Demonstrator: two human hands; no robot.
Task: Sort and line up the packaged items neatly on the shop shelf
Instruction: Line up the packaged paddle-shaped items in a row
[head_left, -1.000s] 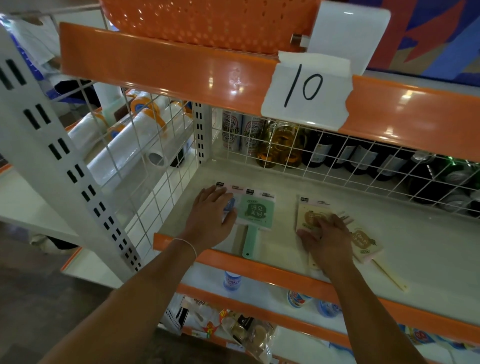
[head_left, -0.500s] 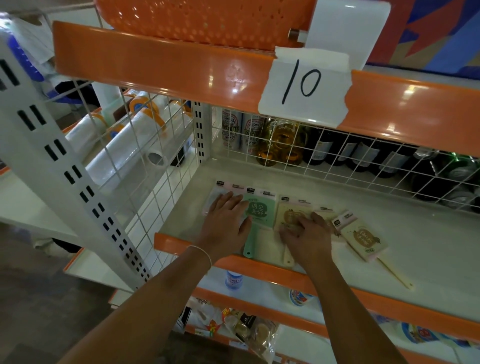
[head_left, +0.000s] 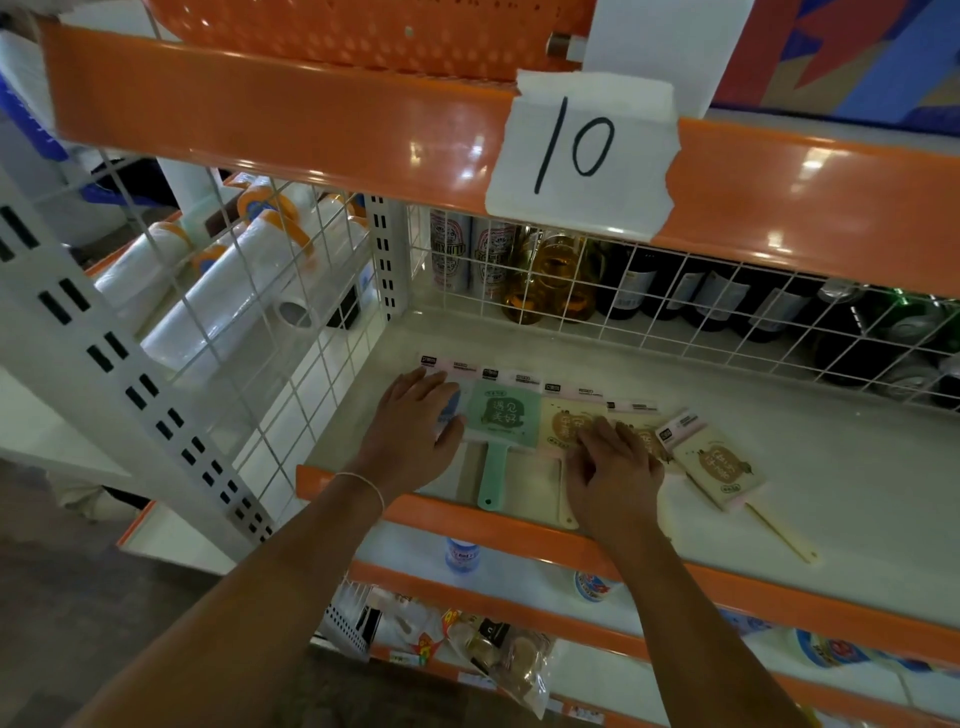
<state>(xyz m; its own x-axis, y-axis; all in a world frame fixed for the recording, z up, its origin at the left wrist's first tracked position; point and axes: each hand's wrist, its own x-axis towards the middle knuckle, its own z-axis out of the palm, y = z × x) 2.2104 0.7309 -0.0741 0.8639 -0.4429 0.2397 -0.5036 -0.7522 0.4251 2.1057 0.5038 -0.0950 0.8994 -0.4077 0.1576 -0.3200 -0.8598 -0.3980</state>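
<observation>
Several packaged hand fans lie flat in a row on the white shelf (head_left: 779, 467). My left hand (head_left: 415, 436) rests flat on the leftmost package, a blue one mostly hidden under it. Beside it lies a green fan package (head_left: 501, 421) with its handle toward the front edge. My right hand (head_left: 613, 467) presses with straight fingers on a cream fan package (head_left: 563, 421) that sits against the green one. Another cream package under my fingers is mostly hidden. Farther right, a third cream fan package (head_left: 719, 470) lies tilted, its thin handle pointing front right.
A wire grid (head_left: 675, 291) backs the shelf, with cans and bottles (head_left: 545, 270) behind it. Wire mesh at the left separates white rolls (head_left: 228, 291). The orange shelf above carries a paper label "10" (head_left: 582, 150). Lower shelves hold small tubs and snack bags.
My right hand slid the cream fan packages leftward until one sits against the green one. My left hand stayed on the leftmost package. The camera moved closer.
</observation>
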